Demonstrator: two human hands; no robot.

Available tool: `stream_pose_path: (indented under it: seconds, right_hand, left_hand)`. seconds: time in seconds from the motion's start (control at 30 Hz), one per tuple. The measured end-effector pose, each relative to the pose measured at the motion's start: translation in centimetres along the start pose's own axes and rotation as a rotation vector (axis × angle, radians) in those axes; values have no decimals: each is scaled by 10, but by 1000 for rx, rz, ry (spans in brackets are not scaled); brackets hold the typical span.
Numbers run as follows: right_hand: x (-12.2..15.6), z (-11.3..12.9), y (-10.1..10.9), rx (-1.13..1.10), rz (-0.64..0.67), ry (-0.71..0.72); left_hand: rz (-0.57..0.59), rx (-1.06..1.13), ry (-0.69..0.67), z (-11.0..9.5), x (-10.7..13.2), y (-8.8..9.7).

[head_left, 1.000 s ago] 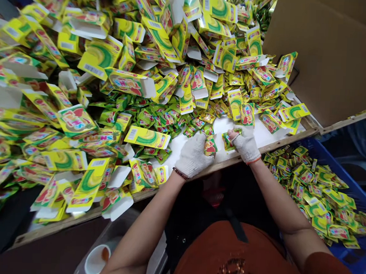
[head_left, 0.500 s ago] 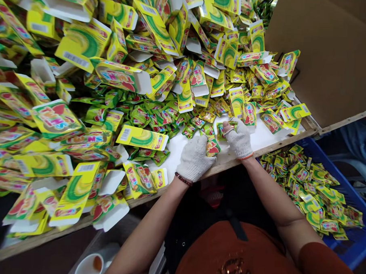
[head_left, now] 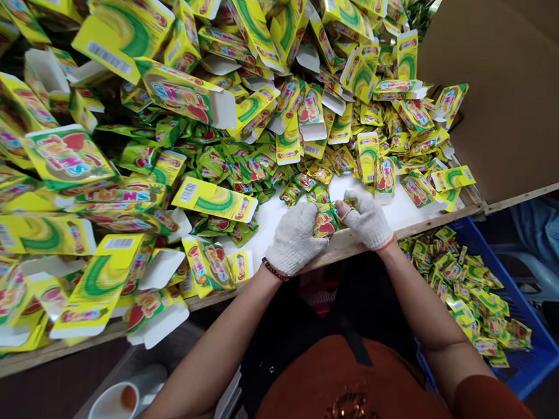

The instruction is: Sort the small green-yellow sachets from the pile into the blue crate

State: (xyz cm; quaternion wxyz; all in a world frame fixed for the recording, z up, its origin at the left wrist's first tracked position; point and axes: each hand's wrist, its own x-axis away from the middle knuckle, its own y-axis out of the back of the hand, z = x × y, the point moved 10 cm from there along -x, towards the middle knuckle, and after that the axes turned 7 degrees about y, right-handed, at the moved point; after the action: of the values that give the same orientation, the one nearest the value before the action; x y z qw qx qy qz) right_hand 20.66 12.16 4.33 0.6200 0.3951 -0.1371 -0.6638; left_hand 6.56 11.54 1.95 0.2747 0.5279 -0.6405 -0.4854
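gloves (head_left: 297, 238): white knit | cartons (head_left: 214, 200): yellow, green swirl | crate (head_left: 539, 350): blue

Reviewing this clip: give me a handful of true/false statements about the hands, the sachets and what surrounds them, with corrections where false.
1. Both hands wear white knit gloves. True: left hand, right hand.
2. The left hand holds a small stack of sachets. True.
3. The blue crate on the person's right stands empty. False: it holds many filled boxes.
4. The left wrist bears a beaded bracelet. True.
5. The open yellow-green cartons are stacked in neat rows. False: they lie in a loose heap.
6. The white cup stands on the table. False: it sits below the table's edge.
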Motion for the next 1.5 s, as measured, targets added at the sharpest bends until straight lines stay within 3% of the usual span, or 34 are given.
stream_pose_path:
  seconds: [0.13, 0.3, 0.47, 0.63, 0.77, 0.9, 1.1, 1.3, 1.43, 1.5]
  right_hand:
    - [-8, 5, -3, -34, 15, 59]
    - [-5, -5, -7, -85, 25, 5]
    - [1, 5, -11, 23, 48, 62]
    - [-1, 9, -22, -29, 108, 88]
    - [1, 16, -31, -85, 250, 147]
    - [6, 11, -29, -233, 367, 127]
    - [3, 9, -14, -161, 193, 32]
    - [19, -5, -25, -376, 239, -173]
    - [17, 5, -11, -254, 121, -61]
    - [17, 12, -14, -290, 164, -46]
  left_hand:
    - [-93, 36, 2, 7, 0, 3]
    - [-188, 3, -34, 6, 1, 11]
    - [-103, -100, -158, -11, 2, 5]
    - [-120, -81, -98, -4, 1, 5]
    - [-112, -68, -2, 7, 0, 5]
    - [-91, -98, -96, -3, 1, 5]
    - [-123, -128, -154, -8, 4, 8]
    - [-85, -145, -147, -8, 4, 6]
    - [-86, -124, -139, -8, 2, 6]
    - [-109, -101, -124, -5, 2, 7]
